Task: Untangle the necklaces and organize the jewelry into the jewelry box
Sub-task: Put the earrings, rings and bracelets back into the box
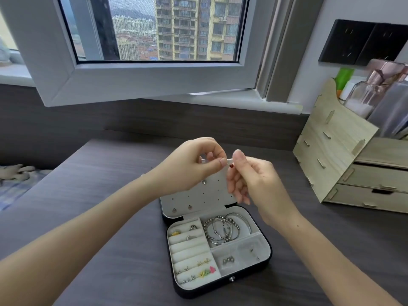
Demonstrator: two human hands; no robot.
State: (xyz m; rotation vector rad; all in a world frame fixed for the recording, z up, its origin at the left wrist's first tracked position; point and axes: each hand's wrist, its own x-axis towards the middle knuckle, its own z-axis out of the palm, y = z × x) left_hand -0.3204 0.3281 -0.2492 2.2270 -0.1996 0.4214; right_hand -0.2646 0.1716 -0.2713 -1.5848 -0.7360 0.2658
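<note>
An open black jewelry box (268, 257) with a white lining lies on the dark desk in front of me. Its raised lid panel (212, 191) has rows of holes and a few studs. Silver bangles (225, 228) fill the upper right compartment, rings and small earrings (198, 270) sit in the left slots. Above the lid, my left hand (194, 164) and my right hand (249, 175) meet and pinch a tiny earring with a red bead (231, 166) between fingertips. Whether a chain hangs from it I cannot tell.
A wooden desk organizer (344, 164) with drawers and bottles stands at the right. An open window frame (141, 85) juts over the back of the desk. Bedding (15, 177) lies beyond the desk's left edge.
</note>
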